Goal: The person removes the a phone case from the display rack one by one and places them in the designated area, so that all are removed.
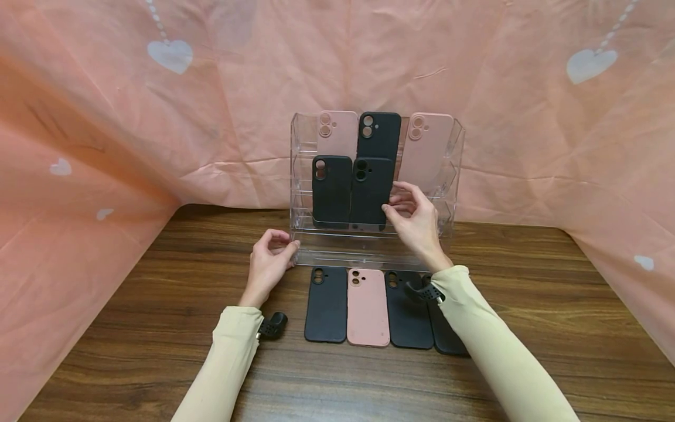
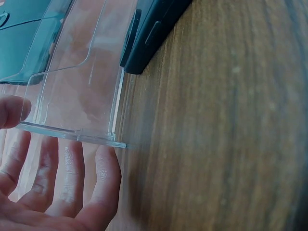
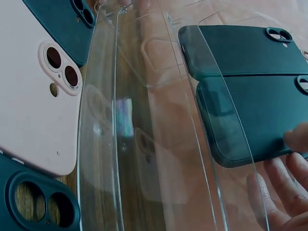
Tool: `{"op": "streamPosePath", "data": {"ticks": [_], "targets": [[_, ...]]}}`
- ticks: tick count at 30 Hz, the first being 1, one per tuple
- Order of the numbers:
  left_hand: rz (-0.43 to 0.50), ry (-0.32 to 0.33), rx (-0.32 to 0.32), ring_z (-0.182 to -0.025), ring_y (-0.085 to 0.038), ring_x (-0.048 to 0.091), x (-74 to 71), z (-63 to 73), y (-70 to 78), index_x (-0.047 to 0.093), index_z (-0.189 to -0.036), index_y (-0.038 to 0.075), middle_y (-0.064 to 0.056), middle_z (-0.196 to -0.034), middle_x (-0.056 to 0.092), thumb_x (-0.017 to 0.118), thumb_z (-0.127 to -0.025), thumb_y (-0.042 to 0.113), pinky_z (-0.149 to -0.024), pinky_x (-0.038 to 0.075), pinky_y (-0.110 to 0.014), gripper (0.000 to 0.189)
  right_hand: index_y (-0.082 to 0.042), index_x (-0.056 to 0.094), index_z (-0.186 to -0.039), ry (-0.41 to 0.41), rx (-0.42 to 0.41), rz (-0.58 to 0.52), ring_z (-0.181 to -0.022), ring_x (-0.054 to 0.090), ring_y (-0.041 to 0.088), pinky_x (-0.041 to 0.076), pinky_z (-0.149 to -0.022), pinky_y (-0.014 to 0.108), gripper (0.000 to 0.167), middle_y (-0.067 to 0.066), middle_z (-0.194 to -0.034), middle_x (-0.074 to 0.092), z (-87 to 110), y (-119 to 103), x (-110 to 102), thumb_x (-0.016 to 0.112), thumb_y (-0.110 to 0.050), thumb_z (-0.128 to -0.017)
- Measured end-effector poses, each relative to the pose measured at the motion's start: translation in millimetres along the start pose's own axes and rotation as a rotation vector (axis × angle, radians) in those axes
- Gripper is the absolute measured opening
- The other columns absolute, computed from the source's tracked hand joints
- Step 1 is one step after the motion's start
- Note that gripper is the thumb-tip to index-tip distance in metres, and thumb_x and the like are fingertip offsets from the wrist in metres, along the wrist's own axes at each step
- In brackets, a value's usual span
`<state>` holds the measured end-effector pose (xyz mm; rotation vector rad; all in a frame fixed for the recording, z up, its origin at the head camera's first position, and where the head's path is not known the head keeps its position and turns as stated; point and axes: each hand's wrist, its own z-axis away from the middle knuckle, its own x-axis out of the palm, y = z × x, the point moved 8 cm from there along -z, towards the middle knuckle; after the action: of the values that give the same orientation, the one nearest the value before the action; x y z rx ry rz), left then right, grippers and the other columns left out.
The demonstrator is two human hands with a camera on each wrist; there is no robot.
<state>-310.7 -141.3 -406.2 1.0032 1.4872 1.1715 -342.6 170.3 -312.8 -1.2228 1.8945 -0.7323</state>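
A clear tiered display stand stands on the table with several phone cases upright in it. My right hand pinches the right edge of a black phone case, thumb on its face and fingers behind. In the right wrist view the lower edge of this black case sits behind the stand's clear front lip, beside another black case. My left hand holds the stand's left end. The left wrist view shows the thumb on one side of the clear side wall, the fingers on the other.
Behind, on higher tiers, stand a pink case, a black case and another pink case. Before the stand lie a black case, a pink case and more black cases, partly under my right forearm. Pink cloth surrounds the table.
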Motion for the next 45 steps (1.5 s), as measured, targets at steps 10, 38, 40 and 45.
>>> {"op": "streamPosePath", "data": {"ticks": [10,38,40,45], "targets": [[-0.002,-0.004,-0.010,-0.084,-0.004,0.069,0.5,0.6,-1.1,0.063,-0.110,0.009,-0.009,-0.111,0.067,0.074,-0.092,0.021,-0.067,0.063,-0.031,0.024,0.007,0.056,-0.135,0.011,-0.001,-0.033,-0.096,0.068,0.039,0.055,-0.082,0.014,0.048,0.033,-0.108,0.069,4.8,-33.7,-6.7,0.067,0.013,-0.088],[-0.001,-0.003,-0.019,-0.086,-0.004,0.069,-0.4,1.0,-2.3,0.063,-0.110,0.009,-0.009,-0.110,0.067,0.075,-0.092,0.023,-0.067,0.063,-0.029,0.025,-0.002,0.054,-0.139,-0.020,0.025,-0.203,-0.079,0.068,0.007,0.056,-0.077,0.013,0.053,0.002,-0.092,0.066,1.0,-26.6,-29.9,0.061,0.017,-0.089],[0.000,-0.004,-0.020,-0.086,-0.005,0.069,-0.2,0.9,-2.1,0.063,-0.110,0.009,-0.009,-0.111,0.067,0.075,-0.092,0.023,-0.068,0.064,-0.030,0.025,-0.001,0.052,-0.139,-0.029,0.030,-0.216,-0.079,0.069,0.006,0.056,-0.076,0.013,0.054,0.001,-0.092,0.067,2.0,-26.6,-31.0,0.060,0.017,-0.089],[-0.003,-0.004,-0.021,-0.086,-0.005,0.070,0.1,0.6,-2.7,0.063,-0.111,0.009,-0.009,-0.112,0.067,0.075,-0.093,0.023,-0.068,0.064,-0.031,0.026,-0.002,0.052,-0.139,-0.050,0.044,-0.251,-0.078,0.070,0.005,0.057,-0.076,0.014,0.054,-0.001,-0.090,0.068,6.1,-26.5,-34.9,0.058,0.019,-0.089]]}}
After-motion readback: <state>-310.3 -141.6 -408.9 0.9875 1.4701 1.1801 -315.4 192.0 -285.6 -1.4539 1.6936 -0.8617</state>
